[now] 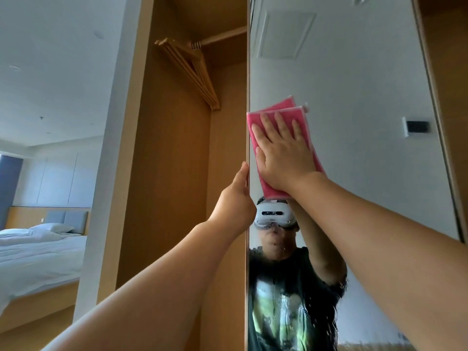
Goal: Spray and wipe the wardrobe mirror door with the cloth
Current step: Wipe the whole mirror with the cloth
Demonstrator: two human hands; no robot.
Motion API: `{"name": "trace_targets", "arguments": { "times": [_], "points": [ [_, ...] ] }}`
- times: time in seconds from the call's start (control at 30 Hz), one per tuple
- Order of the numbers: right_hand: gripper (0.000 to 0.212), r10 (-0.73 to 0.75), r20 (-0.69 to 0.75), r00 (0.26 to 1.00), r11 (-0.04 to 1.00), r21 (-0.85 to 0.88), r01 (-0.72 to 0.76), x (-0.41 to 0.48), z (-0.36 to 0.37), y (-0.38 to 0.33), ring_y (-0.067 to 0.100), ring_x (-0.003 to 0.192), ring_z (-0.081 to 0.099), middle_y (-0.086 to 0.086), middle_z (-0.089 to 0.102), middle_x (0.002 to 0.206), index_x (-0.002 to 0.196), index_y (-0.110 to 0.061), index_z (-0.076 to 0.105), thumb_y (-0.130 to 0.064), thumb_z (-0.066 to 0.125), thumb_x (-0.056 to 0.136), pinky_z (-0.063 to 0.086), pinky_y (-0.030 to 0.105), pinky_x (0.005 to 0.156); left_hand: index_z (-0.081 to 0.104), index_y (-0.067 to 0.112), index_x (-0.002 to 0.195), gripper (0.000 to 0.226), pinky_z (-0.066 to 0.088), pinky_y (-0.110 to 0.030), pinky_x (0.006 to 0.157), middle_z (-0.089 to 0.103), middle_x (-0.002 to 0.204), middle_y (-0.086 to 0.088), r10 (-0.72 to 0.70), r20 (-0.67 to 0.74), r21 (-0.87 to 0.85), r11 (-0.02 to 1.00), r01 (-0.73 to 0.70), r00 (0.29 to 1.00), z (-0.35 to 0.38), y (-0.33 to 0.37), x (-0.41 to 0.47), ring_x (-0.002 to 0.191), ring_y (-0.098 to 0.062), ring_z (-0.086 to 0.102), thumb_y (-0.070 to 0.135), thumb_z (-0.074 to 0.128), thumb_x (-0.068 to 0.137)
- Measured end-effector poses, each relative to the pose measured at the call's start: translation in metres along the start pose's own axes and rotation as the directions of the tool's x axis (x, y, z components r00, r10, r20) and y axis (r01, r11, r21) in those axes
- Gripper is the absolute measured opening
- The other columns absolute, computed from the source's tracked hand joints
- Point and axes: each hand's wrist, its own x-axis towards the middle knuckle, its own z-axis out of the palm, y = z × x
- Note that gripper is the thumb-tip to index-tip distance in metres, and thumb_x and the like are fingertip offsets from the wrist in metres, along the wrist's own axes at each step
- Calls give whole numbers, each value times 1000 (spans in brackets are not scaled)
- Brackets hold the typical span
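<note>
The wardrobe mirror door (pixel 354 84) fills the right half of the view, standing open with its left edge toward me. A pink cloth (pixel 307 127) lies flat against the glass near that edge. My right hand (pixel 283 153) presses on the cloth with its fingers spread and pointing up. My left hand (pixel 235 201) grips the door's left edge just below and left of the cloth. Spray droplets and streaks show on the lower glass (pixel 304 312), over my reflection. No spray bottle is in view.
The open wardrobe (pixel 177 173) is to the left of the door, with several wooden hangers (pixel 192 72) on a rail at the top. Far left, a bed with white bedding (pixel 38 254) stands in the room beyond.
</note>
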Motion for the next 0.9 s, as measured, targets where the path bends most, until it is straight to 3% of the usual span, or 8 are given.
{"name": "trace_targets", "arguments": {
  "times": [0.13,0.3,0.47,0.6,0.83,0.9],
  "points": [
    [61,-5,0,1000,1000,0,5,-9,1,-2,34,149,10,9,15,162,155,-19,15,-39,7,98,4,52,119,14,40,150,74,55,-21,60,58,91,19,-6,17,21,1000,5,1000,-1,1,-2,77,-13,66,0,36,92],
    [62,-15,9,1000,1000,19,15,-27,2,-11,36,148,13,10,18,161,155,-18,17,-41,5,99,10,55,120,14,38,151,79,44,-1,51,50,91,28,4,32,17,1000,-5,999,-5,4,-4,73,3,56,-3,39,88],
    [62,-12,22,1000,1000,26,12,-54,5,-23,35,148,14,11,21,160,154,-18,19,-42,6,98,14,56,119,13,38,151,82,52,-14,53,62,94,12,35,60,17,999,-36,998,-8,7,-7,76,-10,65,-5,40,87],
    [63,-13,19,1000,999,38,13,-79,7,-32,35,149,12,11,21,160,154,-16,18,-43,5,98,14,56,119,14,39,150,79,47,-9,53,62,86,11,69,64,22,997,-71,996,-10,6,-7,67,-4,64,-3,41,89],
    [61,-66,25,998,987,148,61,-150,20,-52,34,150,4,11,15,162,155,-16,17,-39,23,99,8,56,119,11,40,151,81,59,-24,64,60,103,4,-22,105,-1,1000,22,994,-14,6,-7,80,-13,69,-5,44,92],
    [60,-76,47,996,985,159,67,-164,22,-56,34,150,6,11,16,161,155,-16,18,-39,25,100,10,57,118,10,43,150,83,57,-20,57,53,98,12,-38,101,18,999,36,994,-13,8,-8,79,-12,67,-4,46,92]
  ]
}}
